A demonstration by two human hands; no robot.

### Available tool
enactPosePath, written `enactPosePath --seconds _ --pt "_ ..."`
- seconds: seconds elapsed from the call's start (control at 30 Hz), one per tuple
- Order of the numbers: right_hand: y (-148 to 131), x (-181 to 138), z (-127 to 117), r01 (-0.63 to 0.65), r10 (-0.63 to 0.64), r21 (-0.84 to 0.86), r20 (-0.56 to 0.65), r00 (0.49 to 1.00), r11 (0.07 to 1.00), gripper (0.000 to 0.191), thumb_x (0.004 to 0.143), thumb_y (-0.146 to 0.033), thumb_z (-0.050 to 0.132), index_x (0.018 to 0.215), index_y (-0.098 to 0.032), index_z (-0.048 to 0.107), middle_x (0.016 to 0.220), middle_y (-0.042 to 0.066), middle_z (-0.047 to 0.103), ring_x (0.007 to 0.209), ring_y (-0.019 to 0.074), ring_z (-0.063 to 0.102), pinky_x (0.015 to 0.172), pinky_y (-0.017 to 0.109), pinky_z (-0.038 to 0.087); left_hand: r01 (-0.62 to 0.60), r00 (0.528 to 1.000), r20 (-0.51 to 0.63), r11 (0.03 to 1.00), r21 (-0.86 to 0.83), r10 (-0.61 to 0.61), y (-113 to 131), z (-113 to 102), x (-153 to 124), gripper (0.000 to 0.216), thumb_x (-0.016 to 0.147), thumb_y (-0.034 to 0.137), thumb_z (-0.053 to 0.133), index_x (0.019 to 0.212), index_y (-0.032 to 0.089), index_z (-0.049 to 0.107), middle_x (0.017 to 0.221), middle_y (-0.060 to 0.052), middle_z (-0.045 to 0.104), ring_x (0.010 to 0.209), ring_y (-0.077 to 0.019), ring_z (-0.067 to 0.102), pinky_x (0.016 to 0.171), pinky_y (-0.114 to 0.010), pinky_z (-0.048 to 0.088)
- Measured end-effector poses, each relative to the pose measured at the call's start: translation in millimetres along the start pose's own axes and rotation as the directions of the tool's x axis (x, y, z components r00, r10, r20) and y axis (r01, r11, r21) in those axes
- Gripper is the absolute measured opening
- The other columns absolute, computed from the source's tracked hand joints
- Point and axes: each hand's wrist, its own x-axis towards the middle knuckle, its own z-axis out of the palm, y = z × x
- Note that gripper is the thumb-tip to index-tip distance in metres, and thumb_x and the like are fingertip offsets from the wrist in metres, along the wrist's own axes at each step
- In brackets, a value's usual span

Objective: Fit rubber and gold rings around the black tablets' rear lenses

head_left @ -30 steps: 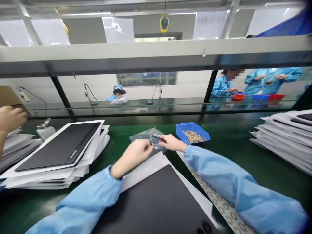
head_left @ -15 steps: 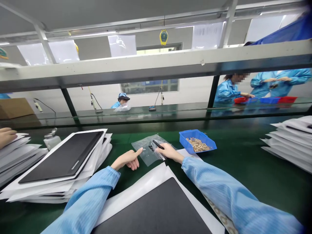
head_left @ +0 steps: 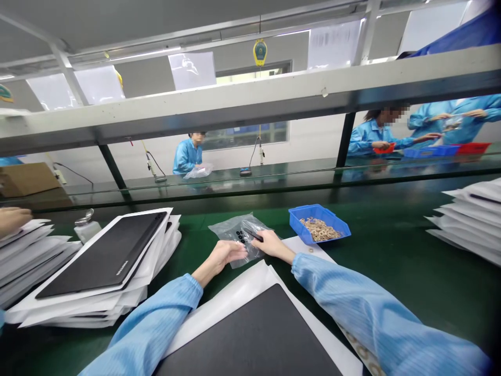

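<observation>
Green table [head_left: 391, 271] runs the full width, left to right.

Left: tall stack of panels [head_left: 105, 256], dark slabs in white sleeves, top one lying flat with its long axis running away toward the upper right. A co-worker's hand [head_left: 13, 219] rests on another pile at the far left edge.

Near edge, centre: 1 dark panel [head_left: 254, 339] on a white sheet [head_left: 235, 292], under both blue sleeves.

Right: second stack [head_left: 473, 219] of sleeved sheets, well apart from the hands.

Blue bin [head_left: 332, 236], past the right wrist, holds pale rings [head_left: 319, 228].

Clear bag [head_left: 230, 227] lies flat on the table between the left stack and the bin, just beyond the white sheet.

Right hand [head_left: 272, 244]: fingers clenched on a slim black tool [head_left: 252, 234]. Its long axis runs from the hand up and to the left, tip over the bag, pointing away from the person.

Left hand [head_left: 227, 253]: fingers curled at the bag's near edge, touching it; cannot tell whether they pinch the film.

Small black pieces [head_left: 240, 236] sit inside the bag, just beside the tool tip.
</observation>
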Motion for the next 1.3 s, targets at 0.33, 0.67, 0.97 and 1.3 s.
enactPosePath --seconds 0.33,0.67,0.97,1.3 --pt "18 2 -6 0.029 -0.045 -0.167 -0.096 0.994 0.986 0.021 0.089 -0.031 0.054 0.098 -0.013 0.059 0.097 0.005 0.061 0.083 0.0148 0.059 0.074 0.033 0.050 -0.050 0.998 -0.048 0.998 -0.041 0.048 -4 3 -1 0.017 0.088 0.024 0.057 0.094 0.009 0.060 0.089 -0.005 0.063 0.077 -0.0136 0.063 0.070 -0.030 0.054" --pt "-8 -8 13 0.206 -0.205 -0.015 -0.185 0.961 0.978 0.019 0.087 -0.024 0.051 0.073 -0.015 0.061 0.070 0.001 0.061 0.061 0.0119 0.057 0.061 0.024 0.043 -0.079 0.995 -0.060 0.997 0.025 0.080 -5 10 -2 0.018 0.088 0.025 0.057 0.094 0.009 0.060 0.091 -0.005 0.063 0.079 -0.0140 0.062 0.070 -0.030 0.053" --pt "-6 -8 17 0.196 -0.190 0.014 -0.183 0.965 0.981 0.018 0.081 -0.023 0.059 0.067 -0.014 0.065 0.061 0.001 0.062 0.052 0.0104 0.054 0.054 0.022 0.038 -0.110 0.989 -0.089 0.986 0.127 0.122 -7 17 -3 0.018 0.089 0.026 0.057 0.097 0.010 0.059 0.092 -0.005 0.062 0.078 -0.0135 0.061 0.070 -0.030 0.053" --pt "-3 -7 19 0.201 -0.213 -0.094 -0.141 0.967 0.975 0.025 0.087 -0.029 0.056 0.069 -0.013 0.059 0.068 -0.001 0.061 0.065 0.0108 0.057 0.067 0.028 0.047 -0.127 0.985 -0.093 0.978 0.167 0.144 -11 16 0 0.018 0.089 0.027 0.056 0.094 0.010 0.060 0.089 -0.004 0.062 0.076 -0.0130 0.061 0.069 -0.029 0.053"
